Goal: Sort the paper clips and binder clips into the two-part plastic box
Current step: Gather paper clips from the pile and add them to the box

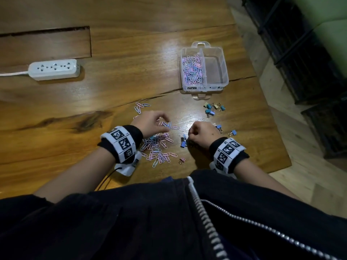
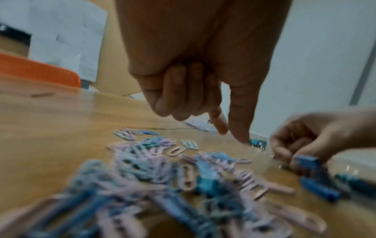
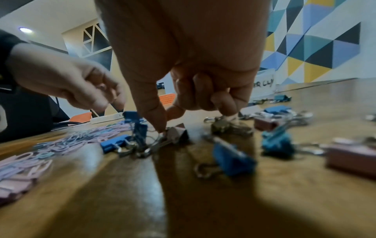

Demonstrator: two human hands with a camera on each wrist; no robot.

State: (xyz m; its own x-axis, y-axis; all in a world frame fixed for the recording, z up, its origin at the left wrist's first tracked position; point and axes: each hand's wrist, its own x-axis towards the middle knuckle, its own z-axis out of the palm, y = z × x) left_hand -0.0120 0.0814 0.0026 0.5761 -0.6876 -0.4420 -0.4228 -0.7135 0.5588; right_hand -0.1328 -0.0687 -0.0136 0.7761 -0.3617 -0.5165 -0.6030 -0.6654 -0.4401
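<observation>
While both my hands worked low over the table [image 1: 56, 113], my left hand [image 1: 150, 123] hung over the heap of paper clips [image 1: 159, 147], its thumb and forefinger reaching down together and the other fingers curled in; whether it already held a clip I could not tell, since the wrist view was blurred. My right hand [image 1: 202, 133] was curled, its thumb and forefinger tips pinching the wire handle of a pink binder clip [image 3: 179, 132] that still sat on the wood. More binder clips [image 1: 214, 108] lay scattered near that hand and just before the box [image 1: 224, 72]. That box stood farther back on the table, its left part filled with paper clips and its right part bare. A power strip [image 1: 54, 69] lay well off to the left.
</observation>
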